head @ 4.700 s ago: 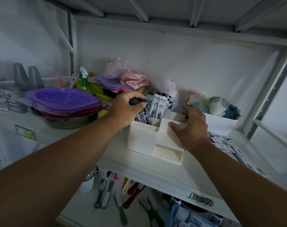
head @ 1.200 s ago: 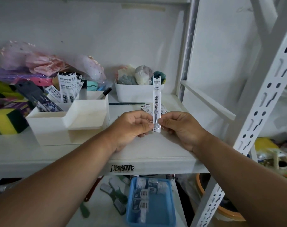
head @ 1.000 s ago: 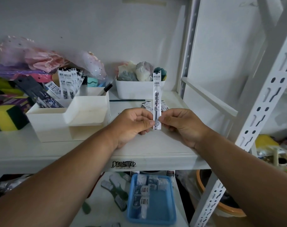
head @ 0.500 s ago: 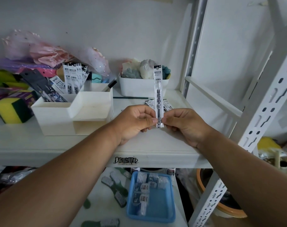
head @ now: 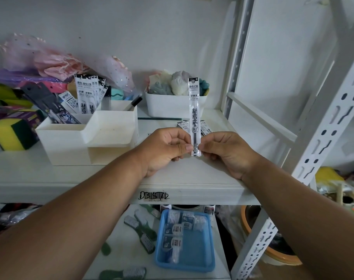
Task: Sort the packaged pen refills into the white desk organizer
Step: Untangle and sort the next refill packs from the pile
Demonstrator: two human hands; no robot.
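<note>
both hands meet over the front edge of the shelf (head: pixel 111 178), pinching one packaged pen refill (head: pixel 194 116) at its lower end so that it stands upright. the left hand (head: pixel 164 150) curls thumb and forefinger on the packet's left side; the right hand (head: pixel 226 152) pinches its right side. the white desk organizer (head: pixel 71 146) sits toward the left of the shelf, with more refill packets (head: pixel 87 96) standing in its rear left compartment. loose refill packets (head: pixel 204 126) lie flat on the shelf behind the hands, near a white bin (head: pixel 166 107) at the back edge.
</note>
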